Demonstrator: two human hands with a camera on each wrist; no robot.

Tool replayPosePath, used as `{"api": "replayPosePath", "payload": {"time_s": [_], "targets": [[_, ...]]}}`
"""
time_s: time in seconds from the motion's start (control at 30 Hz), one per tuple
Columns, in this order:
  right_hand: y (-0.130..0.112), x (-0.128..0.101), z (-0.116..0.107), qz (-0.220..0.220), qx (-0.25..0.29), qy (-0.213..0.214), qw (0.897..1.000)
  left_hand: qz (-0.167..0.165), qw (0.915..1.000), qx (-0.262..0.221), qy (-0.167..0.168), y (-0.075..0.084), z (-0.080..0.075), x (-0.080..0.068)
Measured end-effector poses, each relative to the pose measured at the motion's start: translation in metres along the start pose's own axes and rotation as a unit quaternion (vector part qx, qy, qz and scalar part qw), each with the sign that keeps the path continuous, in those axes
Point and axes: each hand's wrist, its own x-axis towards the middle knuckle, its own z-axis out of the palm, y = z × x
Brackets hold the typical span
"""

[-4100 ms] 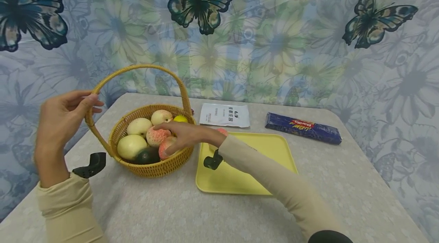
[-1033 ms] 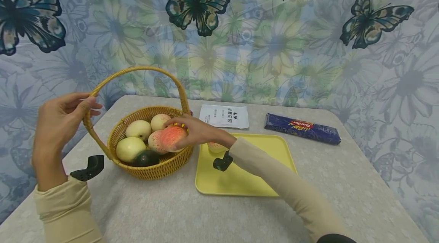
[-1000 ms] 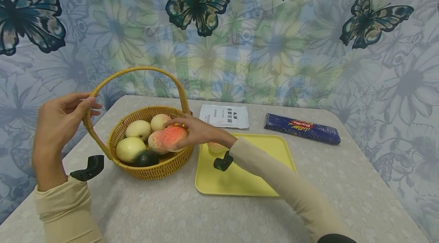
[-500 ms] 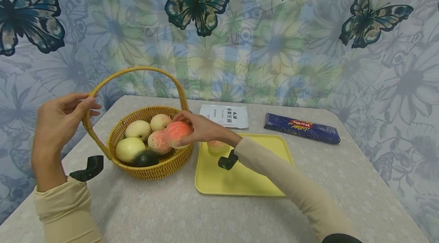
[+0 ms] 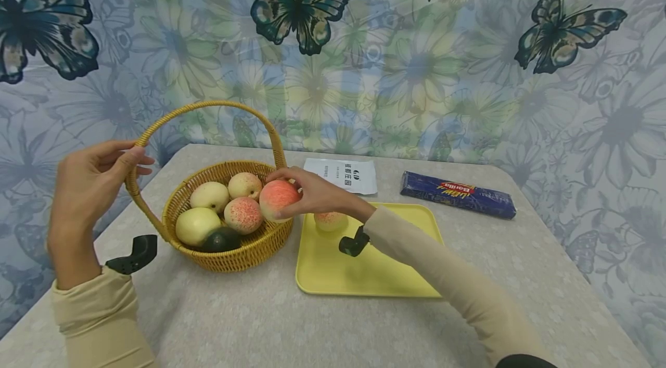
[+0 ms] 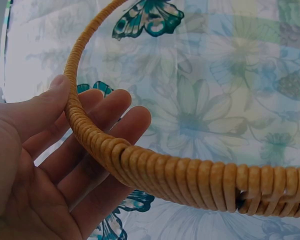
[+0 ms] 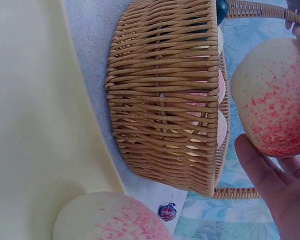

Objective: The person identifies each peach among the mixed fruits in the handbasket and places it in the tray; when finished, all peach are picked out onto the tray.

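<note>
My left hand [image 5: 85, 189] holds the left side of the wicker basket's arched handle [image 5: 210, 103], thumb in front and fingers behind, as the left wrist view also shows. In my right hand [image 5: 317, 192] is a red-and-cream peach [image 5: 276, 199], gripped between thumb and fingers at the right rim of the basket [image 5: 224, 263]. In the right wrist view the held peach [image 7: 275, 100] is above the basket's rim. Still inside the basket are a speckled peach [image 5: 243, 215], a paler peach [image 5: 245, 185], two pale yellow-green fruits [image 5: 198, 226] and a dark green avocado-like fruit [image 5: 221, 240].
Right of the basket lies a yellow tray [image 5: 364, 275], with another peach [image 5: 329, 222] near its back left corner, under my right wrist. Behind the tray are a white printed packet [image 5: 346, 174] and a blue Barilla pasta pack [image 5: 458, 194]. A butterfly-print cloth [image 5: 416, 96] hangs behind.
My right hand has taken hold of a peach in the basket and moved it up and right to the rim. My left hand stays on the handle.
</note>
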Motion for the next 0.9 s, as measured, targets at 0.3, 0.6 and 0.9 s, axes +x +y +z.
{"api": "replayPosePath", "payload": {"time_s": [0.3,0.6,0.9], "targets": [[0.004,-0.009,-0.004,0.013,0.024,0.009,1.0,-0.004,0.9999,0.014,0.004,0.0,0.002,0.001],[0.009,-0.019,-0.009,0.022,0.051,0.041,0.998,0.001,0.9999,0.015,0.003,-0.001,0.003,0.001],[0.018,-0.033,-0.018,0.045,0.06,0.061,0.995,0.013,0.9999,0.004,0.006,-0.002,0.003,0.001]]}}
